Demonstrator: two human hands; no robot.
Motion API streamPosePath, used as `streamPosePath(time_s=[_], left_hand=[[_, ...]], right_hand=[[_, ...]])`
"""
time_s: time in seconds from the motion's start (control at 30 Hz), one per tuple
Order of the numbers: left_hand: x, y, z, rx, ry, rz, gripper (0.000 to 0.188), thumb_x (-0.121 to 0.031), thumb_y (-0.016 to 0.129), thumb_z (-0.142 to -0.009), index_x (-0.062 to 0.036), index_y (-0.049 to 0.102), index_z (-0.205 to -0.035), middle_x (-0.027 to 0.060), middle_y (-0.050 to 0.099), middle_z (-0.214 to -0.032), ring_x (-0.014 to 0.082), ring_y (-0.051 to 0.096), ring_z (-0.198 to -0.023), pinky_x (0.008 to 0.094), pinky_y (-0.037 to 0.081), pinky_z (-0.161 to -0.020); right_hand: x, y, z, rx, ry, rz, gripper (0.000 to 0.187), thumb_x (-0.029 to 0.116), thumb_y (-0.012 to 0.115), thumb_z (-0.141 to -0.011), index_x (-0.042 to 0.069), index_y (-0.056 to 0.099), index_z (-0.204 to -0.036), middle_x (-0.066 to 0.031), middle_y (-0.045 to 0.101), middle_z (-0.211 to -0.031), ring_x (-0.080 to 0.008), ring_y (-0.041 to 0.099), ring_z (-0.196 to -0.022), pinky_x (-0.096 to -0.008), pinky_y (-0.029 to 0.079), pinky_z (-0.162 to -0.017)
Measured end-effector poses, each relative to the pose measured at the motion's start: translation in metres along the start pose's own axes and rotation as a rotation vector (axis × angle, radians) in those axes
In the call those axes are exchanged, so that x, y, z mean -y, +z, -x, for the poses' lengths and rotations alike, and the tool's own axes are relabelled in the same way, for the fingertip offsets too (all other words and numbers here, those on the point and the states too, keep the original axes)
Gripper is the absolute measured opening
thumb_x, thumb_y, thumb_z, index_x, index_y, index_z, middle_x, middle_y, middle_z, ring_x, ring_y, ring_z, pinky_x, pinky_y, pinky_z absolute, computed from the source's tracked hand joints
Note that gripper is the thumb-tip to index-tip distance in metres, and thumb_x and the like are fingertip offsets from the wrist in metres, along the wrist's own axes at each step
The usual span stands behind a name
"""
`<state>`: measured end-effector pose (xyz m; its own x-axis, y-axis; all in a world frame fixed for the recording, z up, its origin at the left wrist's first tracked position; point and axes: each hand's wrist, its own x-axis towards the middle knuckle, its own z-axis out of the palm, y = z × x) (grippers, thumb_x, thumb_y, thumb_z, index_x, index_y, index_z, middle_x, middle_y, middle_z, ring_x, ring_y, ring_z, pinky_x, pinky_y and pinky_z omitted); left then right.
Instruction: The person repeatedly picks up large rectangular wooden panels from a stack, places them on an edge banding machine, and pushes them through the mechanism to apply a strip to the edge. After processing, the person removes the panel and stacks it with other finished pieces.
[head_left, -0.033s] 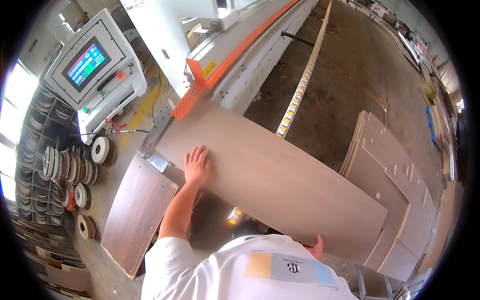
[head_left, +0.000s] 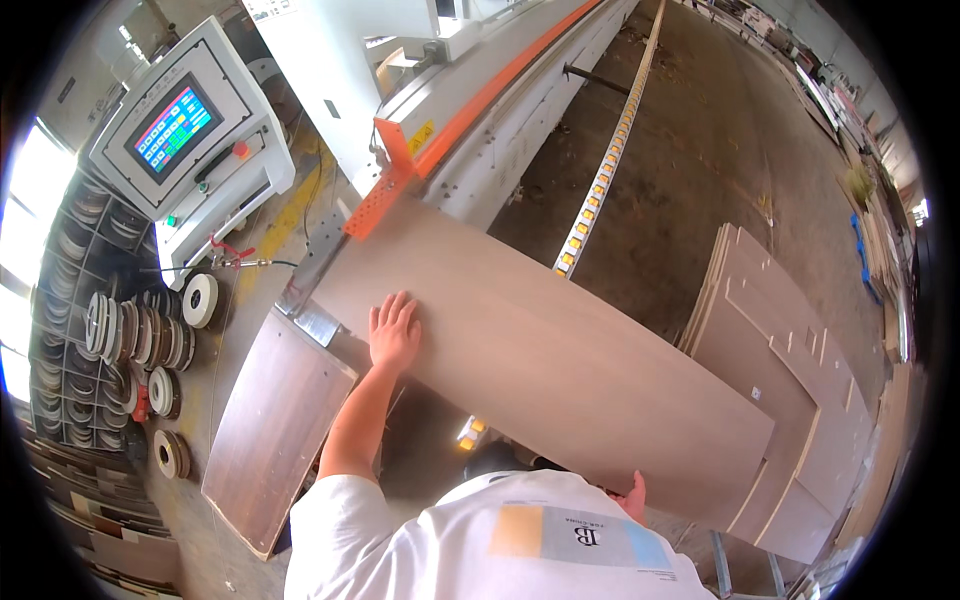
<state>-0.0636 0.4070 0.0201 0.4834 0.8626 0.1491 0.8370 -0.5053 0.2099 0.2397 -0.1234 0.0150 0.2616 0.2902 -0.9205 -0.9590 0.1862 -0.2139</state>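
Observation:
A long brown wooden panel (head_left: 560, 355) stretches from the machine's infeed at the upper left to the lower right. My left hand (head_left: 396, 334) lies flat on the panel near its machine end, fingers stretched out. At the panel's near edge, farther right, my right hand (head_left: 632, 497) grips the board. Its thumb shows at the edge, while the other fingers are partly hidden by the panel and my shirt. The panel's far left end runs under an orange perforated guard (head_left: 380, 205) on the white machine (head_left: 490, 130).
Left of the machine stands a control panel (head_left: 170, 130) with a lit screen. Edge-banding rolls (head_left: 200, 300) sit near a rack. A smaller board (head_left: 275, 425) rests beside my left arm. Stacked panels (head_left: 760, 360) lie at right. A roller rail (head_left: 598, 185) runs away behind the panel.

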Motion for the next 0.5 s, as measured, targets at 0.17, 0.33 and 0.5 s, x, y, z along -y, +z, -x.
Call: streamPosePath(time_s=[0.17,0.33,0.5], left_hand=[[0.010,-0.004,-0.010,0.002,-0.034,0.025,0.047,-0.031,0.053,-0.097,-0.0171,0.052,-0.142,0.0035,0.040,-0.158,0.0257,0.029,-0.150,0.0487,0.017,-0.124],[0.019,0.000,-0.017,-0.019,-0.052,0.030,0.047,-0.032,0.055,-0.096,-0.0165,0.054,-0.140,0.0042,0.041,-0.157,0.0256,0.030,-0.149,0.0486,0.018,-0.124],[0.018,0.004,-0.028,-0.043,-0.048,0.060,0.047,-0.032,0.057,-0.095,-0.0161,0.055,-0.139,0.0041,0.042,-0.156,0.0256,0.031,-0.149,0.0483,0.019,-0.123]], right_hand=[[-0.005,-0.001,-0.017,0.034,0.046,0.074,0.047,0.050,0.057,-0.098,0.016,0.058,-0.131,-0.0052,0.062,-0.129,-0.0238,0.060,-0.116,-0.0438,0.053,-0.092],[-0.009,0.022,-0.020,0.030,-0.010,-0.011,0.047,0.047,0.059,-0.099,0.011,0.057,-0.130,-0.0070,0.063,-0.128,-0.0267,0.060,-0.117,-0.0450,0.055,-0.094],[0.001,0.052,-0.019,-0.002,-0.160,0.085,0.049,0.047,0.064,-0.097,0.008,0.058,-0.125,-0.0081,0.065,-0.123,-0.0271,0.063,-0.113,-0.0425,0.057,-0.093]])
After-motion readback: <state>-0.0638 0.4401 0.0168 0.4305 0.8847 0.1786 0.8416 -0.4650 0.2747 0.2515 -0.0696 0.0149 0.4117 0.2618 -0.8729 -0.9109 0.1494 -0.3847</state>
